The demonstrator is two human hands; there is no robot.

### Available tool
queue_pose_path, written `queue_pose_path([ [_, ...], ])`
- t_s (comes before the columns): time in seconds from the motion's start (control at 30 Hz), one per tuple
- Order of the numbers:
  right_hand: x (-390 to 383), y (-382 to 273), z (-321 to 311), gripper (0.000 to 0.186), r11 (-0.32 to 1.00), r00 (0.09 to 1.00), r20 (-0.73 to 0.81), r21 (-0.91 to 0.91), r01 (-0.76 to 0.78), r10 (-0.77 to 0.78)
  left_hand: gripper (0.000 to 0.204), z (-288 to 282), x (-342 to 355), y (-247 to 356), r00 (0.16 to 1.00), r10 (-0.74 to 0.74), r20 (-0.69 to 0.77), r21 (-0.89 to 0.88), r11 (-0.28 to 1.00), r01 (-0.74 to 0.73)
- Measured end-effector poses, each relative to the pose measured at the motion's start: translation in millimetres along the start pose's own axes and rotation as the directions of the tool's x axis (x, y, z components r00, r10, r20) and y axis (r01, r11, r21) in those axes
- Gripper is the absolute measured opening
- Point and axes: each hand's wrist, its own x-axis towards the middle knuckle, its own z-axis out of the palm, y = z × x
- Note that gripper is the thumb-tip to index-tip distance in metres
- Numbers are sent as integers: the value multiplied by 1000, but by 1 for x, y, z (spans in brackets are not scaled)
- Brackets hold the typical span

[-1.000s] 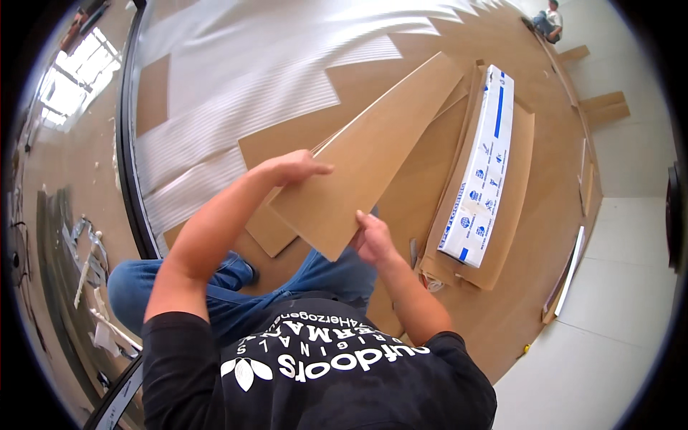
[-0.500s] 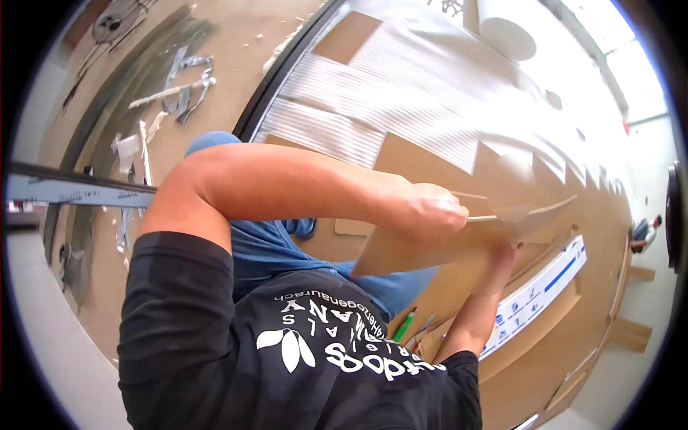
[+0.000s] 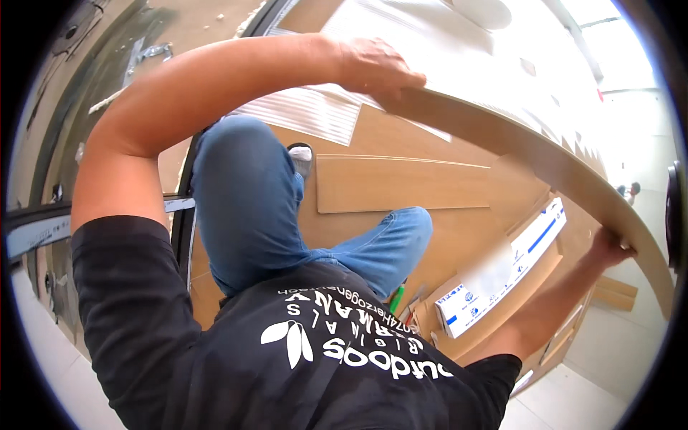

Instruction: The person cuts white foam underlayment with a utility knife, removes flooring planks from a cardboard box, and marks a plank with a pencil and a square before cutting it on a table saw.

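Observation:
A long brown cardboard strip (image 3: 516, 136) is up in the air, curving from the upper middle down to the far right. Its left end is in the grip of my left hand (image 3: 380, 68), with the fingers closed over the edge. Toward the other end, my right hand (image 3: 610, 247) grips the lower edge, its arm stretched out to the right. Beneath the raised strip, another flat cardboard piece (image 3: 401, 185) lies in front of my bent knees on the large brown sheet (image 3: 287, 244).
A white box with blue print (image 3: 494, 279) lies to my right. Close to my knee are a green-handled tool (image 3: 396, 299) and other small items. Ribbed white foam sheeting (image 3: 308, 111) spreads beyond. A dark metal frame (image 3: 179, 244) runs at my left; debris litters the floor past it.
Both hands have moved apart and outward, the left up and away, the right far to the right. The cardboard has swung up from my lap, uncovering the flat piece below.

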Motion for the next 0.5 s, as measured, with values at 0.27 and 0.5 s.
queue_pose_path([
  [0.27,-28,-147,94,84,753,932,151,-554,355,-329,49,71,-29,-122,894,-433,118,-434,787,438],
  [0.5,-7,-90,78,62,437,979,39,-891,126,-201,62,294,-86,-188,506,-828,243,-182,473,862],
])
